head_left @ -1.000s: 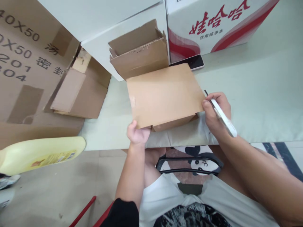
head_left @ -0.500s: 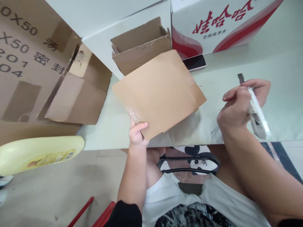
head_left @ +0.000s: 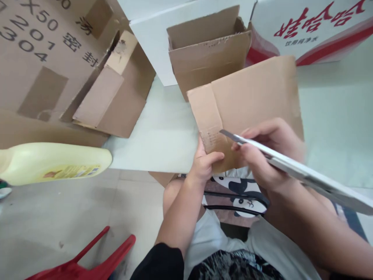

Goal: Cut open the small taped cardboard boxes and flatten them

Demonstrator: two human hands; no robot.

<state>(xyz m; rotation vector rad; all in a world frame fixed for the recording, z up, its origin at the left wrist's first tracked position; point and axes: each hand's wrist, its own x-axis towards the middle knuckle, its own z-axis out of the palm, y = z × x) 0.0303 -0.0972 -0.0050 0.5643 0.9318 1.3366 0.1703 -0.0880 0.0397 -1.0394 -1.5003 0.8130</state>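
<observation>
A flat brown piece of cardboard (head_left: 256, 93) is tilted up over the front of the table, with a crease along its left part. My left hand (head_left: 205, 161) grips its lower left corner, thumb lying on the face. In my right hand (head_left: 268, 151) is a white utility knife (head_left: 294, 167) with its blade out, pointing left across the cardboard near the crease. Whether the blade touches the cardboard I cannot tell. My right hand covers the lower right of the sheet.
Behind the cardboard stands an open brown box (head_left: 210, 58), beside a white box with red writing (head_left: 320, 29). Large cartons (head_left: 52, 50) and a smaller brown box (head_left: 113, 101) fill the left. A pale yellow bottle (head_left: 58, 161) is at the front left; a red stool (head_left: 96, 264) stands below.
My left hand has turned the cardboard and moved it right, so a creased face now shows. My right hand left the cardboard, then came back over it with the knife. The view has shifted.
</observation>
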